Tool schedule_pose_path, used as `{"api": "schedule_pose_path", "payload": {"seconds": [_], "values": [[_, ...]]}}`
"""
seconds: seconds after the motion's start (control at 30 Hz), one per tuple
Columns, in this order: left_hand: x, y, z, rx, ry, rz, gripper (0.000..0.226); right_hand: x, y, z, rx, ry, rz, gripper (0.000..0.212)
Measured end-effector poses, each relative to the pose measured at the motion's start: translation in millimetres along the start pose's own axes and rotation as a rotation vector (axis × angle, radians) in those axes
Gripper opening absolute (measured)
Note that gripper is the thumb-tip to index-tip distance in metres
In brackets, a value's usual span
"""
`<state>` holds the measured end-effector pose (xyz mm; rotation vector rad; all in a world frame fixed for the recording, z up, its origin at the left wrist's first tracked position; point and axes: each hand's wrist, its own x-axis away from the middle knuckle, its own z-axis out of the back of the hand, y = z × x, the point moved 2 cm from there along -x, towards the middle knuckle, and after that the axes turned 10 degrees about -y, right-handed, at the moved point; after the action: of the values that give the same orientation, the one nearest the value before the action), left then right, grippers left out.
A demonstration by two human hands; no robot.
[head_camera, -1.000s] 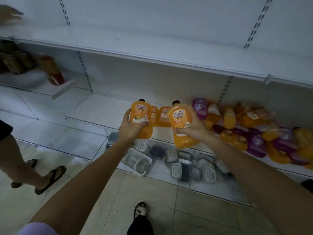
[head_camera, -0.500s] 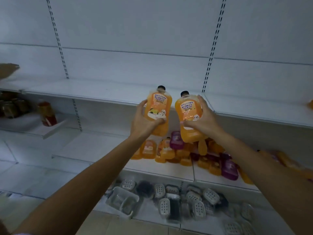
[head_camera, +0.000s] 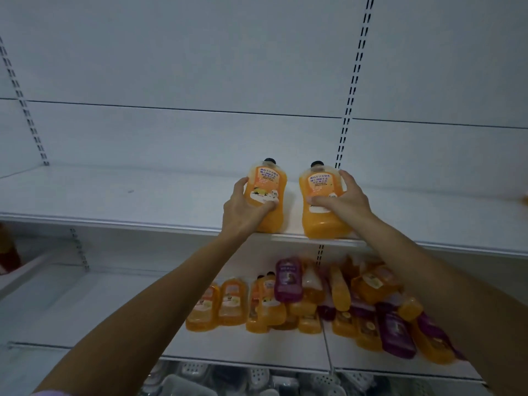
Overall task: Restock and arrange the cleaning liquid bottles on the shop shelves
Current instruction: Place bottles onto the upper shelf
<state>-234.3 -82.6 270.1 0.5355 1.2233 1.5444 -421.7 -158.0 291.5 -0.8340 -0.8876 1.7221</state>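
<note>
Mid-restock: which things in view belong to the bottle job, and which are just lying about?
Job: left bottle, held by left hand; right bottle, held by right hand; upper shelf; bottle pile on the shelf below.
Lying about: perforated plastic dishes at the bottom; blurred red thing, far left.

1. The orange bottle (head_camera: 271, 221) gripped in the left hand (head_camera: 243, 212) looks like smooth, glossy, translucent plastic. Its label (head_camera: 264, 181) is matt and paper-like, and its cap (head_camera: 270, 160) is dark and smooth.
2. The second orange bottle (head_camera: 323, 224), gripped in the right hand (head_camera: 340, 201), has the same glossy plastic body.
3. The shelf (head_camera: 114, 201) under both hands looks like white painted metal, smooth with a dull sheen.
4. The back panel (head_camera: 200, 67) beyond the fingers is flat, matt white.
5. The slotted upright (head_camera: 354, 81) above the right hand looks like painted metal.
6. The purple bottle (head_camera: 287, 277) below the wrists is glossy plastic.
</note>
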Motion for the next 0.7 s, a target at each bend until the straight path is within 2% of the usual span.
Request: {"api": "schedule_pose_path", "payload": {"seconds": [0.23, 0.43, 0.57, 0.7], "values": [[-79.5, -19.8, -8.9, -0.009, -0.064, 0.101, 0.07, -77.6, 4.8, -21.8, -0.025, -0.003, -0.086, 0.079], [-119.6, -28.6, -18.2, -0.207, -0.065, 0.107, 0.069, -128.4, 6.8, -30.8, 0.109, -0.1, -0.19, 0.082], [-131.0, -30.2, -17.9, -0.275, -0.162, 0.116, 0.077, -151.5, 7.1, -34.1, 0.204, -0.109, -0.203, 0.083], [-131.4, -31.9, -7.8, -0.316, -0.344, 0.072, 0.092, -157.6, 8.4, -34.0, 0.285, -0.09, -0.199, 0.084]]}}
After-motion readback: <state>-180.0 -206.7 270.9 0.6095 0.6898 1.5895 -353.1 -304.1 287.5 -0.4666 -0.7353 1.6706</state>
